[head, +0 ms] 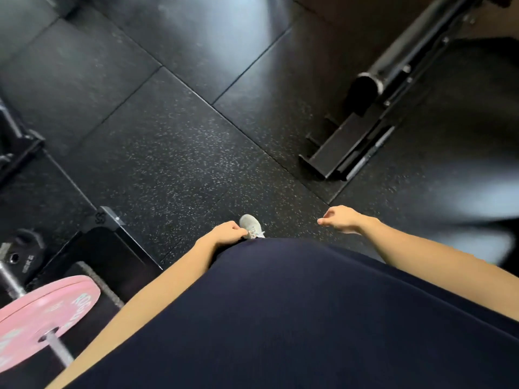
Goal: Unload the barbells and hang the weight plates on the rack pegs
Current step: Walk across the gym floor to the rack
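— Black speckled rubber floor [174,153] all round. Both hands?
— Left hand [224,233] and right hand [341,220] hang loosely curled, holding nothing.
— The plate?
— Round pink weight plate [42,313] sits on a steel bar [12,279] lower left (a black frame [362,136] lies farther off).

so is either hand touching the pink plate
Apart. The head view shows the left hand and right hand hanging empty, well clear of the pink plate.
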`<state>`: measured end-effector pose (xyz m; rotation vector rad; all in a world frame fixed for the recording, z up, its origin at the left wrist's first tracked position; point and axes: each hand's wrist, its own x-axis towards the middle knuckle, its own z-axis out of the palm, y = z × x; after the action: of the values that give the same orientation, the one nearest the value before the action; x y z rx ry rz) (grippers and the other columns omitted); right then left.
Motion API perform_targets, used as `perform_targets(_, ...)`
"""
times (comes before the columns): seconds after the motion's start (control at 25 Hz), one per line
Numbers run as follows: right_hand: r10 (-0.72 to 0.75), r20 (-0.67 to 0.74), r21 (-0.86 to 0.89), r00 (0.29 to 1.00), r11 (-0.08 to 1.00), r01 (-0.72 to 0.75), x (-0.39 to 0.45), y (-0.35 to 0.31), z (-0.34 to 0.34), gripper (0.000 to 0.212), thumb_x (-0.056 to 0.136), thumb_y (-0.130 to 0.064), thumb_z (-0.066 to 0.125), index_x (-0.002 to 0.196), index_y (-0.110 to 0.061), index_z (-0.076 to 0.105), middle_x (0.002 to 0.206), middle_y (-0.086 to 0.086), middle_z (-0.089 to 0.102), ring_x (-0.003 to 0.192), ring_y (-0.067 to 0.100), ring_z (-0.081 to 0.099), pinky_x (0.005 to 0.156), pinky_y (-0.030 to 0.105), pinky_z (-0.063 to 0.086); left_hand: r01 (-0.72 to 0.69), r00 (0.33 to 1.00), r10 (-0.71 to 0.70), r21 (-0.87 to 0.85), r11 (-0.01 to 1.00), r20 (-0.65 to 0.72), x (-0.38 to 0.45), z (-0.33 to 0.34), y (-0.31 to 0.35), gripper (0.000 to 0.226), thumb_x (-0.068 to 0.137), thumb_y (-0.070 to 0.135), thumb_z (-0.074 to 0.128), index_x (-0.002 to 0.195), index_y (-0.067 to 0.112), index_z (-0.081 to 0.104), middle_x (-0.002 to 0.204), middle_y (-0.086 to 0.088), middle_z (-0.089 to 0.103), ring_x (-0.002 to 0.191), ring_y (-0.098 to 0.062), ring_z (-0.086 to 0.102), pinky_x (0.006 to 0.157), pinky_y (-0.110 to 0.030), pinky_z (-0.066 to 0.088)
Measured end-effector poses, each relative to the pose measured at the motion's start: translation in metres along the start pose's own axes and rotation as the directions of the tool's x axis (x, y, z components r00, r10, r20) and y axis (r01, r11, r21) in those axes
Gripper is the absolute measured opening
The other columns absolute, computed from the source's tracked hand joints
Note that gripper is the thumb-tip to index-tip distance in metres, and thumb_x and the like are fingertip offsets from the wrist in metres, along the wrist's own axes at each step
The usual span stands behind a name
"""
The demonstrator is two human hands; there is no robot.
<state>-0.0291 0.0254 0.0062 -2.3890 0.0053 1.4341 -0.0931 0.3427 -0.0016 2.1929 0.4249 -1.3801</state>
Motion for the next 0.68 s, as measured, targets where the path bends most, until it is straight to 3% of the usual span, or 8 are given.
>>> perform_targets(0.12, -0.036, -0.007, -0.036, 0.999, 0.999, 0.036, 0.031, -0.071, -0.018, 0.049, 0.094, -0.044, 0.053, 0.128, -0.008, 0.056, 0.135, 0.011, 0.056, 0.123, 0.027, 0.052, 0.098, 0.032, 0.04, 0.025, 0.997, -0.027, -0.041, 0.999, -0.072, 0.013, -0.059, -0.038, 0.028, 0.085, 0.048, 0.05, 0.071, 0.023, 0.047, 0.071, 0.002, 0.047, 0.069, -0.019, 0.043, 0.065, -0.033, 0.032)
perform_targets(0.24, -0.068, -0.041, -0.042, 0.997, 0.997, 0.067, 0.053, -0.14, -0.041, 0.048, 0.092, -0.043, 0.055, 0.126, -0.01, 0.057, 0.134, 0.01, 0.057, 0.122, 0.026, 0.052, 0.098, 0.032, 0.04, 0.037, 0.993, -0.044, -0.068, 0.997, -0.107, 0.031, -0.116, -0.066, 0.029, 0.09, 0.051, 0.05, 0.098, 0.026, 0.064, 0.096, -0.002, 0.063, 0.086, -0.019, 0.054, 0.078, -0.034, 0.042)
perform_targets(0.36, -0.091, -0.041, -0.073, 0.995, 0.993, 0.088, 0.081, -0.192, -0.064, 0.045, 0.09, -0.043, 0.056, 0.121, -0.01, 0.06, 0.129, 0.01, 0.06, 0.117, 0.026, 0.055, 0.098, 0.033, 0.042, 0.023, 0.992, -0.034, -0.094, 0.995, -0.119, 0.051, -0.164, -0.074, 0.024, 0.095, 0.044, 0.051, 0.097, 0.021, 0.057, 0.102, -0.005, 0.06, 0.09, -0.02, 0.052, 0.082, -0.031, 0.04)
perform_targets(0.48, -0.106, -0.013, -0.095, 0.994, 0.99, 0.104, 0.114, -0.231, -0.09, 0.044, 0.09, -0.04, 0.056, 0.112, -0.003, 0.065, 0.121, 0.013, 0.065, 0.111, 0.029, 0.059, 0.098, 0.038, 0.045, 0.027, 0.995, -0.04, -0.132, 0.991, -0.096, 0.069, -0.205, -0.074, 0.035, 0.097, 0.042, 0.051, 0.116, 0.014, 0.062, 0.114, -0.005, 0.061, 0.106, -0.022, 0.057, 0.093, -0.031, 0.04)
perform_targets(0.68, -0.084, 0.014, -0.094, 0.996, 0.992, 0.085, 0.194, -0.295, -0.153, 0.046, 0.091, -0.037, 0.056, 0.112, 0.004, 0.065, 0.117, 0.02, 0.066, 0.111, 0.032, 0.06, 0.097, 0.039, 0.046, 0.101, 0.992, -0.112, -0.153, 0.983, -0.066, 0.121, -0.302, -0.082, 0.045, 0.096, 0.046, 0.052, 0.128, 0.015, 0.056, 0.133, -0.005, 0.058, 0.119, -0.023, 0.054, 0.099, -0.032, 0.039)
